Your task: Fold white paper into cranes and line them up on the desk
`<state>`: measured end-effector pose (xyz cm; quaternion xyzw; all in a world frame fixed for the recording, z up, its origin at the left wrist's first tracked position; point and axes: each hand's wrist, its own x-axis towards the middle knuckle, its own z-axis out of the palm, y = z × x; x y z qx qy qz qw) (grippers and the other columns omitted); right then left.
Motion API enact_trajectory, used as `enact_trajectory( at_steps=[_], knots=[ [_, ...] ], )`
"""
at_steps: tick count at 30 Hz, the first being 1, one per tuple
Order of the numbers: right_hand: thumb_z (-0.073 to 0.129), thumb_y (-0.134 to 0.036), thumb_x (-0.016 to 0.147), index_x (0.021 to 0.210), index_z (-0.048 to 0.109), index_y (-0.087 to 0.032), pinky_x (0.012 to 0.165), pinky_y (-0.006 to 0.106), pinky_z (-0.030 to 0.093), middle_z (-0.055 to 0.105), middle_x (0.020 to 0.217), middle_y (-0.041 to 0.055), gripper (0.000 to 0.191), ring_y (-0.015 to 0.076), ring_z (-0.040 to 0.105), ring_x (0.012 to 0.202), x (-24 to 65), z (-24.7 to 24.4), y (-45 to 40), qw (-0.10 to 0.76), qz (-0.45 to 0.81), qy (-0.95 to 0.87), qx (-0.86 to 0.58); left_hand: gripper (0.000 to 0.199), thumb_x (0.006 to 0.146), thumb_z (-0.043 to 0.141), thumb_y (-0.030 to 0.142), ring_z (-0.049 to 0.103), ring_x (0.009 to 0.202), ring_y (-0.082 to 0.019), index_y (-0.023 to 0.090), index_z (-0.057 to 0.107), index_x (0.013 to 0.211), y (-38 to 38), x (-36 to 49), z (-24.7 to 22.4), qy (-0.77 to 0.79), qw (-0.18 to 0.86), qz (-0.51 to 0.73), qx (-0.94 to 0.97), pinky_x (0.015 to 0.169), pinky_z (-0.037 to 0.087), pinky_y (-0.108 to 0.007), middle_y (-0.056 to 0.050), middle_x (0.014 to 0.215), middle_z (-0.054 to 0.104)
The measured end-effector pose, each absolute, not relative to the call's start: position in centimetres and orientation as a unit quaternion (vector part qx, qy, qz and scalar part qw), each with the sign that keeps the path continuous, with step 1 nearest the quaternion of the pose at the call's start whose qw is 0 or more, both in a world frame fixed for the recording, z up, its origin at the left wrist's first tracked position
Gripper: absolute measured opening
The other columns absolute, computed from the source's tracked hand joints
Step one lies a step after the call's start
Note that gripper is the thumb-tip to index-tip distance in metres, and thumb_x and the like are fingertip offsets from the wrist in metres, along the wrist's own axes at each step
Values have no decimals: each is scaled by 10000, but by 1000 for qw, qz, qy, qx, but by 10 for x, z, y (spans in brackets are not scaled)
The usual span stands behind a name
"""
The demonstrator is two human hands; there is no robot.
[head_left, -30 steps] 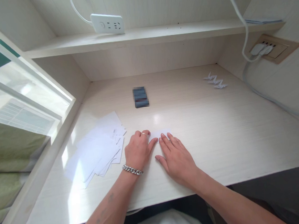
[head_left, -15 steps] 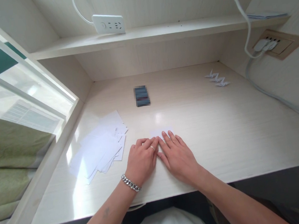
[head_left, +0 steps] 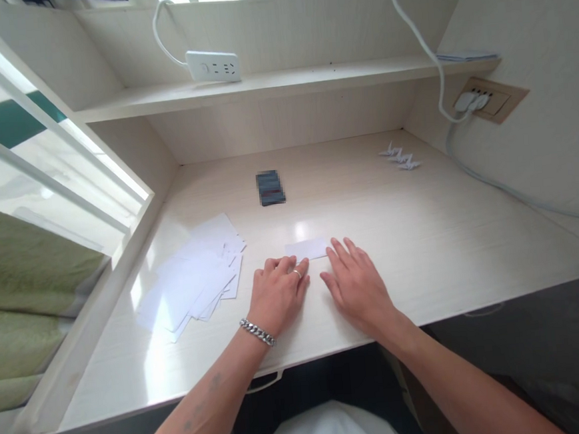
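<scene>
A small white folded strip of paper [head_left: 307, 249] lies flat on the desk in front of me. My left hand [head_left: 280, 290] rests at its lower left edge, the fingers a little bent and lying on the surface, a ring on one of them. At the paper's right end, my right hand [head_left: 355, 282] lies with its fingers stretched out and slightly apart, the fingertips by the corner. Neither hand grasps anything.
Loose white paper sheets [head_left: 194, 274] are spread at the left. A dark, pixelated small object [head_left: 270, 188] lies farther back. Several paper cranes [head_left: 399, 157] stand at the back right. A power strip [head_left: 213, 66] sits on the shelf; cables run down to a wall socket [head_left: 493, 98].
My right hand has slid to the right, away from my left hand, and more of the folded paper shows between them. The camera view has tilted and shifted slightly.
</scene>
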<state>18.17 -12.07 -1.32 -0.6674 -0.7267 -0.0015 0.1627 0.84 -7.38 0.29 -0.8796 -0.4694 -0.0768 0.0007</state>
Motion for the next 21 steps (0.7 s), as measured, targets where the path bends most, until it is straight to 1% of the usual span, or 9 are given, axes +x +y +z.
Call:
enact_trajectory(
  at_steps=[3,6,9,11,13,14,16,17,21],
  knots=[
    [265,-469,997,1450,415,-129,1153,482,239,389,1526,99,586,282,301,1432,167,-16,-120,150,57,-769,-618,368,965,402,381,499,1076,-283,320,537,1301,-76,7,3,-462,11,-68,-884,772,428,-402,-64,1284,584],
    [233,-533,988,1471,385,-185,1157,501,224,381,1534,61,614,270,288,1439,163,-17,-120,139,89,-760,-628,386,970,385,393,497,1123,-279,291,519,1317,-83,-4,6,-465,22,-66,-883,784,439,-397,-87,1322,544],
    [245,-557,977,1479,372,-198,1158,511,206,360,1546,59,630,283,258,1450,164,-16,-119,132,95,-756,-634,395,965,383,420,517,1099,-281,271,537,1296,-87,-19,11,-480,18,-62,-875,760,458,-376,-104,1262,558],
    [269,-545,977,1474,383,-196,1159,513,193,367,1543,66,618,292,253,1449,164,-15,-119,129,95,-755,-636,375,958,392,416,531,1065,-283,243,591,1225,-83,-22,14,-496,-2,-61,-866,770,467,-372,-111,1188,584],
    [290,-528,977,1463,399,-197,1160,514,184,378,1539,71,598,293,254,1447,163,-15,-119,129,95,-756,-635,376,967,357,391,536,1061,-284,202,663,1075,-71,-17,16,-524,-29,-71,-848,845,460,-390,-121,1144,604],
    [296,-519,978,1456,409,-198,1159,514,183,383,1536,72,587,292,257,1446,163,-15,-118,130,96,-756,-634,383,966,356,390,536,1074,-281,196,668,1075,-63,-11,17,-539,-48,-87,-837,881,452,-392,-123,1176,597],
    [292,-497,984,1443,425,-202,1158,508,188,385,1536,65,562,286,260,1444,163,-16,-118,136,99,-757,-632,409,892,499,458,504,1145,-311,181,631,1162,-45,3,17,-537,-85,-87,-835,921,440,-405,-141,1252,564],
    [285,-487,988,1440,429,-205,1158,503,191,385,1537,59,552,282,261,1443,164,-16,-118,140,101,-757,-631,435,840,570,478,487,1164,-335,181,636,1151,-36,10,18,-536,-92,-73,-836,926,437,-422,-147,1263,553],
    [258,-454,998,1444,419,-207,1159,496,194,386,1536,49,535,279,263,1439,166,-16,-117,157,102,-758,-625,517,715,701,456,491,1163,-341,155,640,1130,-14,28,24,-548,-126,-39,-826,920,440,-397,-175,1228,549]
  ],
)
